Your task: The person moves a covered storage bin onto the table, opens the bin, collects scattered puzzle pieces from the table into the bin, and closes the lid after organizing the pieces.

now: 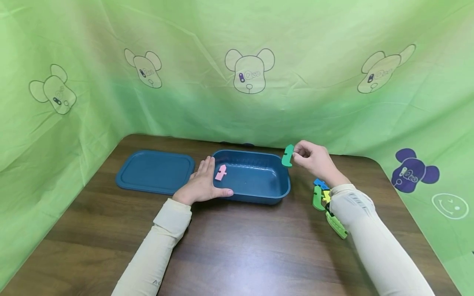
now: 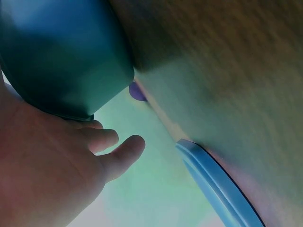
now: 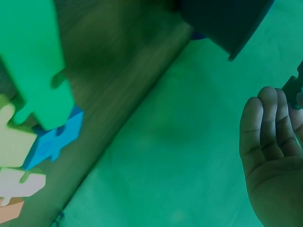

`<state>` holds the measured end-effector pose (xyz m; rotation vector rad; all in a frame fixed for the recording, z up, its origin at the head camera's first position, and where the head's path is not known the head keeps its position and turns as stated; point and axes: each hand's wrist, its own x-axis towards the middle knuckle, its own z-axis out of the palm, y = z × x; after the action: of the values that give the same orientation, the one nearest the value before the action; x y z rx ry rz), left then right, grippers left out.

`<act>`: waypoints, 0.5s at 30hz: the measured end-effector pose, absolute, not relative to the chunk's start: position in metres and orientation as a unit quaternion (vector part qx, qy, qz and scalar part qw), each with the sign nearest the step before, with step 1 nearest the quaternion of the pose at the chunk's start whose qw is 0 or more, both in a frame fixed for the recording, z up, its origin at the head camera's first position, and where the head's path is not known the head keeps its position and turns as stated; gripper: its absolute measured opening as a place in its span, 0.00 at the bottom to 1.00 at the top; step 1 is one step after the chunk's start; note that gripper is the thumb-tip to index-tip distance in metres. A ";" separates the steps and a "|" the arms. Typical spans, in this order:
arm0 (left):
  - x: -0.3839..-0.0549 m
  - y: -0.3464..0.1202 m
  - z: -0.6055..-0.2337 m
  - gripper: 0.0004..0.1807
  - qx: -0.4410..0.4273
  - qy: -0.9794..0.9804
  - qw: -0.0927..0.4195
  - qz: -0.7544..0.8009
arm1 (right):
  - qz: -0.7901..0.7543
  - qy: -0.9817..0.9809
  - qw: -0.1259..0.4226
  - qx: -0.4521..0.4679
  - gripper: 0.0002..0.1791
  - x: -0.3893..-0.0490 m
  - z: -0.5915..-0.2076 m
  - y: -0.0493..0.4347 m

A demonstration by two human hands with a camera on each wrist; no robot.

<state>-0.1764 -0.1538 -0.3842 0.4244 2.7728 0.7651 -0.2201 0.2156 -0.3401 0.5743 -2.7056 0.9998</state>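
Head view: right of centre, the right hand (image 1: 314, 161) pinches a green piece (image 1: 287, 156) (long axis steep, top leaning right) by the upper-right corner of the box (image 1: 248, 181); the left hand (image 1: 201, 182), farther from it, lies straight-fingered at the box's left end.

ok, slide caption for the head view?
Left hand touches blue rectangular plastic tub, right hand pinches flat green notched piece.

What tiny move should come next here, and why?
Probably the right grip should carry the green piece it pinches inward over the blue container: that piece shows beside the container's right end, a pink piece already lies inside, and the left grip rests against the container's left end.
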 end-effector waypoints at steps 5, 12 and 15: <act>-0.176 -0.154 -0.384 0.72 0.144 0.947 0.119 0.262 | 0.345 -0.912 0.101 0.196 0.01 -0.221 -0.336 0.204; -0.176 -0.155 -0.383 0.72 0.147 0.947 0.116 0.260 | 0.334 -0.908 0.114 0.226 0.05 -0.221 -0.334 0.187; -0.176 -0.155 -0.383 0.72 0.146 0.948 0.115 0.258 | 0.333 -0.906 0.112 0.234 0.05 -0.222 -0.334 0.179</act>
<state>-0.1765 -0.1546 -0.3831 0.4291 2.7775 0.7566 -0.2218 0.1795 -0.3338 0.6864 -2.6612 0.9791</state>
